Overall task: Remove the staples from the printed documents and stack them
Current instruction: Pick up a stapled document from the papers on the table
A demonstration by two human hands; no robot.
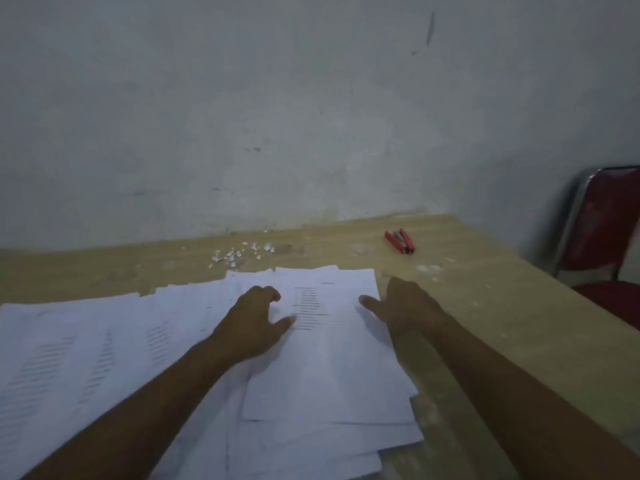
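Here, left hand (252, 322) and right hand (406, 305) rest loosely bent fingers, grasping nothing, on flat white printed sheets (329, 375).

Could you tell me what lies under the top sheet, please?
Past the lower and left edges of the top sheet, more printed sheets show, lying on the table. Whatever is beneath its middle is covered.

Your left hand (249, 320) rests on a loose pile of printed documents (332, 375), fingers loosely bent, thumb spread. Your right hand (405, 306) lies at the pile's right edge, thumb on the top sheet. More sheets (86, 348) fan out to the left across a wooden table (502, 306). Near the wall (311, 116) lie torn paper scraps (239, 252) and a red staple remover (400, 241). A red chair (602, 230) stands at right.
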